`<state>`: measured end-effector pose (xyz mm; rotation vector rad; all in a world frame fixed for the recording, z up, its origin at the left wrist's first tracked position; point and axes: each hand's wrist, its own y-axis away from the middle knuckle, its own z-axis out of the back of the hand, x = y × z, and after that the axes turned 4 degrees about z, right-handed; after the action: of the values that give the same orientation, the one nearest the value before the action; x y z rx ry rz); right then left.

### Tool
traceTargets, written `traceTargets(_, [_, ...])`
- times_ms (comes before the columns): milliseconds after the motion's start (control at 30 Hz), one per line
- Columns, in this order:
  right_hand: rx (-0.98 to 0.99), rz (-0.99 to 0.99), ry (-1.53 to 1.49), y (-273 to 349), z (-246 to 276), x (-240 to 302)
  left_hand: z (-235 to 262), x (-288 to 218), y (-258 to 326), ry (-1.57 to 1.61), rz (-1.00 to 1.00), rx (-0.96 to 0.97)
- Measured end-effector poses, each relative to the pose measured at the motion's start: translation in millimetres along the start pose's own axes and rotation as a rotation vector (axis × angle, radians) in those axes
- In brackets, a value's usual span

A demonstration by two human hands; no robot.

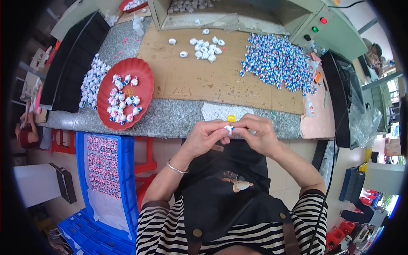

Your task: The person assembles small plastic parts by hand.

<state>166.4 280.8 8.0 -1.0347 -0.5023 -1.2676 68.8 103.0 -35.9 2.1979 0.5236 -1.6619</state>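
Note:
Close to the table's front edge, a small white piece with a bit of blue (229, 129) is pinched between the fingers of both hands. My left hand (208, 135) grips it from the left, and my right hand (258, 135) from the right. Fingertips cover much of the piece. Just beyond them lies a small yellow ring or cap (230, 118) on a white speckled sheet (214, 111). Farther back, several plain white pieces (205, 50) sit grouped on the cardboard (170, 72). A big heap of small blue, white and pink pieces (276, 61) spreads at the right.
A red scalloped dish (146, 80) holds several white-and-blue pieces, with another pile (94, 78) left of it. A white bottle (309, 106) stands at right. A metal box (229, 19) with an opening backs the table. Blue trays (127, 170) stand lower left.

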Motion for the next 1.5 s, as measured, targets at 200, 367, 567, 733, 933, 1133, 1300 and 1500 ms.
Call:
traceTargets(200, [0.091, -0.076, -0.099, -21.7, -16.3, -1.2, 22.2, -9.1, 4.9, 0.056, 0.084, -0.036])
traceTargets(367, [-0.093, -0.061, 0.158, -50.1, -8.5, -72.2, 117.2, -59.3, 13.8, -0.347, -0.180, -0.395])
traceTargets(567, [-0.099, 0.017, 0.691, -84.8, 25.8, -112.6, 287.1, -122.2, 29.6, -1.230, -0.224, -1.160])
traceTargets(733, [-0.022, 0.079, 0.809, -86.5, 19.5, -129.9, 310.6, -117.9, 7.6, -1.658, -0.276, -1.385])
traceTargets(933, [-0.090, -0.005, 0.522, -54.6, 39.2, -105.5, 169.0, -74.0, -105.4, -1.392, -0.368, -0.571])
traceTargets(1133, [0.100, -0.073, 0.773, -18.9, 57.9, -100.8, 171.4, -13.6, -151.8, -1.622, -0.114, -0.612])
traceTargets(1300, [-0.029, -0.072, 0.655, -13.5, 60.4, -109.6, 97.8, -44.0, -100.9, -0.970, 0.043, -0.598])
traceTargets(1500, [0.196, 0.173, 0.338, -8.0, 31.4, -52.3, 46.5, 0.9, -16.3, 0.316, 0.022, -0.464])
